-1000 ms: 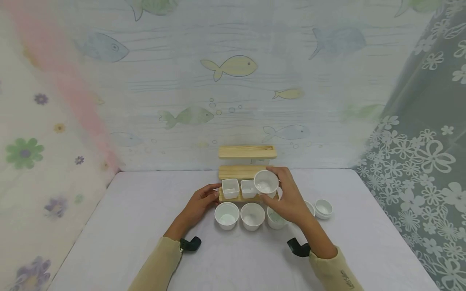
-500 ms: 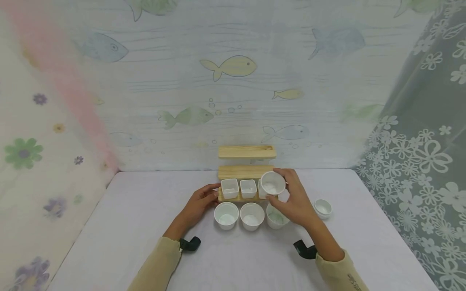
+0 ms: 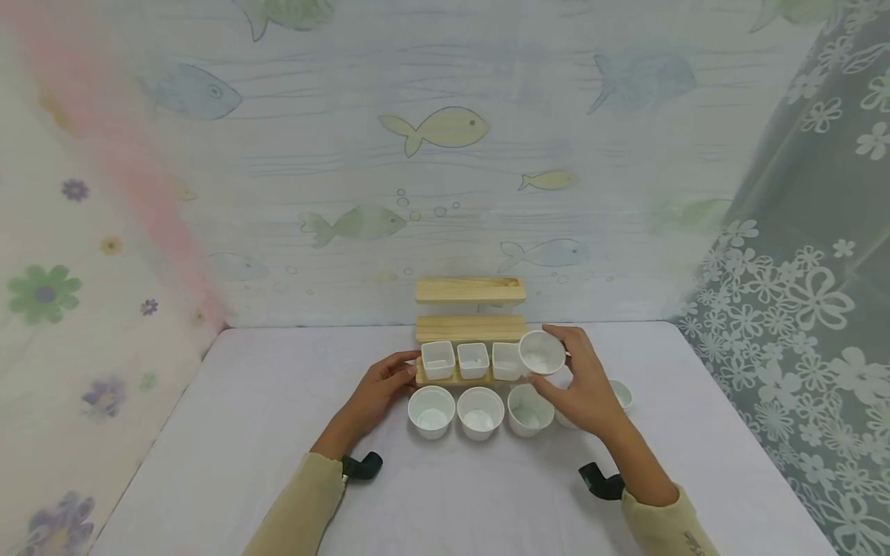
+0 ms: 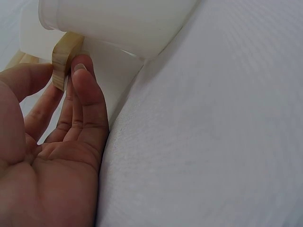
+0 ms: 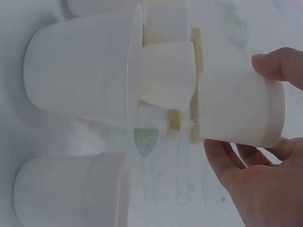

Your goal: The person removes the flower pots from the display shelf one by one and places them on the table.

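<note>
In the head view my left hand (image 3: pixel 381 390) grips the left end of the lowest board of a tiered wooden stand (image 3: pixel 455 378); the left wrist view shows that wooden end (image 4: pixel 60 59) between thumb and fingers. Three square white pots (image 3: pixel 439 360) sit in a row on this board. My right hand (image 3: pixel 582 390) holds a round white pot (image 3: pixel 542 353) by its sides, mouth toward the head camera, at the right end of the row. From the right wrist, the held pot (image 5: pixel 241 106) appears beside a square pot (image 5: pixel 168 73).
Several round white pots (image 3: pixel 480 413) stand in a line in front of the stand, one partly behind my right wrist. Small white dishes (image 3: pixel 622 394) lie farther right, partly hidden. Two higher wooden boards (image 3: pixel 471 290) rise behind, near the fish-patterned cloth backdrop (image 3: pixel 348 270).
My right hand has carried the round pot to the right, uncovering the third square pot on the board. The left hand stays where it was.
</note>
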Demonstrator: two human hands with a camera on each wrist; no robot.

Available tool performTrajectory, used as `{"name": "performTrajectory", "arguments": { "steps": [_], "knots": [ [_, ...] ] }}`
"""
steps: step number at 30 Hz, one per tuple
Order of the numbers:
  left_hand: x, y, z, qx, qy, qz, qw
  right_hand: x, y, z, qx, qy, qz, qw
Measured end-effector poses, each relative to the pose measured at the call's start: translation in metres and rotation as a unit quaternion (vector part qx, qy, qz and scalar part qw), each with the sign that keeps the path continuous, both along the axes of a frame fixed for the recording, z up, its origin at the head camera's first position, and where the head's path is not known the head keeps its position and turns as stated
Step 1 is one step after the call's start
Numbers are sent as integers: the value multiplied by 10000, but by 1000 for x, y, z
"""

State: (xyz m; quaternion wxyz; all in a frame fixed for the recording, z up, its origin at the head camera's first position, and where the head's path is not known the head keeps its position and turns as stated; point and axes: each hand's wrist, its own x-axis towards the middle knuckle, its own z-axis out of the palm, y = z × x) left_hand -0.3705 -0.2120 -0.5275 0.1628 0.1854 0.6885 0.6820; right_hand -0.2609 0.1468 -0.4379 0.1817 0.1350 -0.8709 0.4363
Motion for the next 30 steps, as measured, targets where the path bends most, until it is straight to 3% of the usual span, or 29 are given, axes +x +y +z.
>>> {"name": "performTrajectory", "arguments": {
  "steps": [15, 30],
  "knots": [
    [43, 9, 1, 37, -62, 321, 9995, 28, 45, -4, 117, 56, -49, 9999],
    [72, 18, 0, 11, -25, 505, 9987, 49, 78, -6, 322, -162, -248, 9990]
  ]
}}
